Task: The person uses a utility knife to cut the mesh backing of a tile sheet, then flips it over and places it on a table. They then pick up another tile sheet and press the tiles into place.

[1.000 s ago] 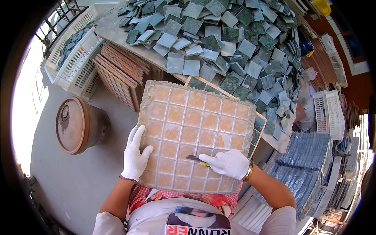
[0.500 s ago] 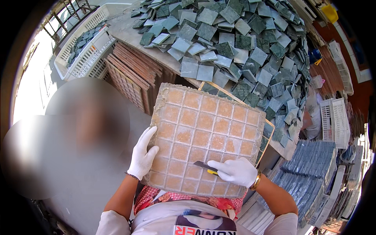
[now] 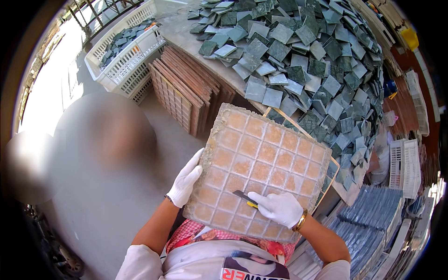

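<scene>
I hold a square board [image 3: 266, 151] tilted in front of me, with a grid of pale lines around orange-brown squares and a rough, crusted grey rim. My left hand [image 3: 185, 183], in a white glove, grips the board's left edge, thumb on its face. In my gloved right hand [image 3: 282, 210] is a utility knife [image 3: 244, 198] with a dark blade and some yellow on its handle. The blade lies over the lower middle of the grid; whether it touches the surface I cannot tell. Behind the board, a thin wooden frame [image 3: 295, 124] partly shows, with green tiles inside.
Loose green stone tiles [image 3: 298, 56] are heaped on the table [image 3: 184, 28] ahead. Reddish gridded boards [image 3: 175, 93] lean against its left side, near white crates [image 3: 135, 56] holding tiles. Stacked grey-blue sheets [image 3: 364, 224] stand at the right. A blurred area [image 3: 107, 140] covers the left.
The surroundings have shifted right in the picture. The board has turned slightly clockwise and moved right with my left hand. The knife sits nearer the board's left edge than before.
</scene>
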Motion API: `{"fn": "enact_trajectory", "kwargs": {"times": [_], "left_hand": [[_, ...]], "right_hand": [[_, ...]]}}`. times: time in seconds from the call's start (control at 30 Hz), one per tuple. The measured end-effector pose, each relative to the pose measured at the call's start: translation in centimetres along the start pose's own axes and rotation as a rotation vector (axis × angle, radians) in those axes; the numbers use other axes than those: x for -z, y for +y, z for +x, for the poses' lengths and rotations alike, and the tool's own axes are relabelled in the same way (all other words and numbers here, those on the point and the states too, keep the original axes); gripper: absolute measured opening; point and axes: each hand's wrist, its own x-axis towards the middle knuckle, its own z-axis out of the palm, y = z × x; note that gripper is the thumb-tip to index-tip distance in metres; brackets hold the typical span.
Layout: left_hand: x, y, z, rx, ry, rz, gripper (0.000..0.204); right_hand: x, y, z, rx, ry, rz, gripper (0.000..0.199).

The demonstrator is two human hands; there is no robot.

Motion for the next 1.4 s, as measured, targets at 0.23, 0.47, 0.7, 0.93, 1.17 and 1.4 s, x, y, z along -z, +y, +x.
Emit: {"fn": "enact_trajectory", "kwargs": {"times": [0.23, 0.47, 0.7, 0.93, 1.17, 1.4], "left_hand": [[0.0, 0.5, 0.4, -0.040, -0.045, 0.089, 0.060], [0.0, 0.2, 0.1, 0.006, 0.016, 0.129, 0.055], [0.1, -0.1, 0.3, -0.043, -0.018, 0.086, 0.057], [-0.1, 0.0, 0.0, -0.017, 0.014, 0.156, 0.055], [0.0, 0.4, 0.3, -0.007, 0.012, 0.110, 0.055], [-0.5, 0.6, 0.4, 0.003, 0.025, 0.037, 0.052]], "right_hand": [[2.3, -0.2, 3.6, -0.017, 0.181, -0.019, 0.041], [0.8, -1.3, 4.5, 0.062, 0.130, -0.091, 0.046], [0.8, -1.6, 4.4, 0.051, 0.191, -0.116, 0.051], [-0.6, -2.9, 3.2, 0.044, 0.110, -0.059, 0.049], [-0.1, -3.0, 3.7, -0.098, 0.064, 0.040, 0.043], [-0.8, -2.7, 2.8, -0.013, 0.193, -0.014, 0.049]]}}
